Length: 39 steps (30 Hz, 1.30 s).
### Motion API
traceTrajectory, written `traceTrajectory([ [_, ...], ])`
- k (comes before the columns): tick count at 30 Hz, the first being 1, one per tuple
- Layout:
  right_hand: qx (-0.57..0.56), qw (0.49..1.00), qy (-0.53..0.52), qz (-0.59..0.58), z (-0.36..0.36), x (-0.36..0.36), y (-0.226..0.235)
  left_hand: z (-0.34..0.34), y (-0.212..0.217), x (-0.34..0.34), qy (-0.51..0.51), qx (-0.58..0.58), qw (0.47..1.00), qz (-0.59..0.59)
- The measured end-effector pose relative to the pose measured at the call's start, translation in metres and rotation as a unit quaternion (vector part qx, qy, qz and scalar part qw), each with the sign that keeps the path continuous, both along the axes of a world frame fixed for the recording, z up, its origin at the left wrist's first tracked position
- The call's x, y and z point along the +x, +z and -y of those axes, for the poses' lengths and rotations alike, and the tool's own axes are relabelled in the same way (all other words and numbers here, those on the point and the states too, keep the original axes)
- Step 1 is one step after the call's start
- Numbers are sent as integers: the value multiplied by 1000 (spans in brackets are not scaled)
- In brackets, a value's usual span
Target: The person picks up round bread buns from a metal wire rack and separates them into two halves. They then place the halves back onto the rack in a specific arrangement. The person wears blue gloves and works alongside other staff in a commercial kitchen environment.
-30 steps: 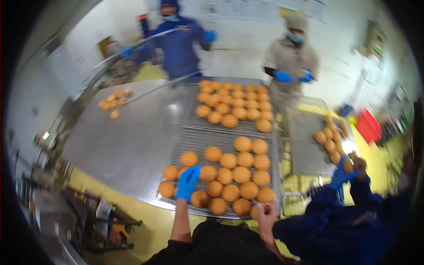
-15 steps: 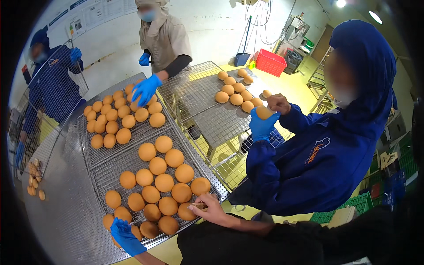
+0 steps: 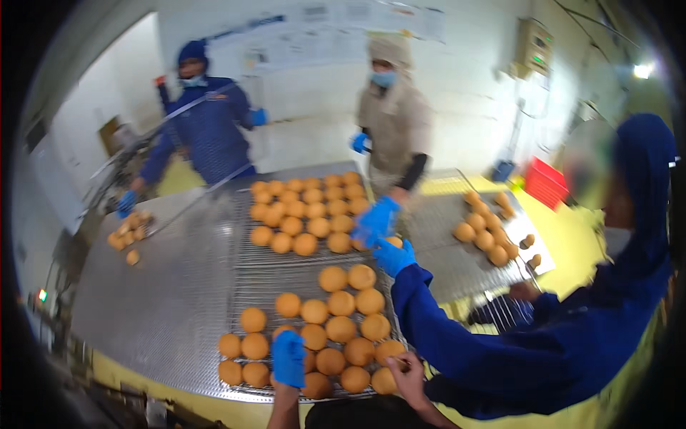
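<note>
Round golden-brown buns (image 3: 341, 329) lie in loose rows on a wire rack (image 3: 264, 286) before me. Over the near rows is my left hand (image 3: 289, 360) in a blue glove, close to several buns; its blurred fingers hide whether it grips one. My bare right hand (image 3: 409, 379) is at the rack's near right corner, beside a bun (image 3: 389, 350). Its fingers are closed around something small and dark that I cannot make out.
More buns (image 3: 305, 244) fill the rack's far part. Co-workers' gloved hands (image 3: 376, 223) (image 3: 394, 256) meet near its right edge, by a bun. Further buns (image 3: 484, 232) sit on a side table (image 3: 443, 275). Small pale pieces (image 3: 128, 230) lie on the metal table (image 3: 157, 314) at left.
The view has swung left and levelled. The blue-sleeved co-worker's gloved hand has reached to the rack's right edge. My left hand has moved inward over the near buns.
</note>
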State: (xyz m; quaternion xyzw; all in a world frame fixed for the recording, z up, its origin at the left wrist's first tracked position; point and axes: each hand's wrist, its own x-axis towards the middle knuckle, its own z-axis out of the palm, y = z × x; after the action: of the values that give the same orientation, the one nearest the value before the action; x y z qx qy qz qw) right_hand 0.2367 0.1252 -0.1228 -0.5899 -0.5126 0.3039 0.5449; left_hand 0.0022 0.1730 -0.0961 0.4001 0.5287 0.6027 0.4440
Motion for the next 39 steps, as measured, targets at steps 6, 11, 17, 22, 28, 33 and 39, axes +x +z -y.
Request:
traceTrajectory([
  [6, 5, 993, 111, -48, -11, 2, -16, 23, -13, 40, -34, -57, 989, 134],
  [11, 4, 967, 253, 17, -5, -4, 0, 60, -8, 57, 90, 81, 958, -260],
  [17, -34, 942, 334, -1, 15, -8, 4, 104, 26, 46, 180, 22, 943, 279],
  [22, -46, 944, 327, 10, 33, 2, -3, 114, 62, 40, 282, 130, 934, 178],
  [28, -9, 962, 271, -26, 51, 22, 3, 129, 125, 33, 343, 420, 818, -193],
  [33, -9, 971, 237, -39, 62, 29, 16, 143, 129, 6, 425, 389, 714, -398],
  [39, 22, 973, 228, -24, 67, 24, 15, 131, 109, -13, 463, 257, 707, -469],
])
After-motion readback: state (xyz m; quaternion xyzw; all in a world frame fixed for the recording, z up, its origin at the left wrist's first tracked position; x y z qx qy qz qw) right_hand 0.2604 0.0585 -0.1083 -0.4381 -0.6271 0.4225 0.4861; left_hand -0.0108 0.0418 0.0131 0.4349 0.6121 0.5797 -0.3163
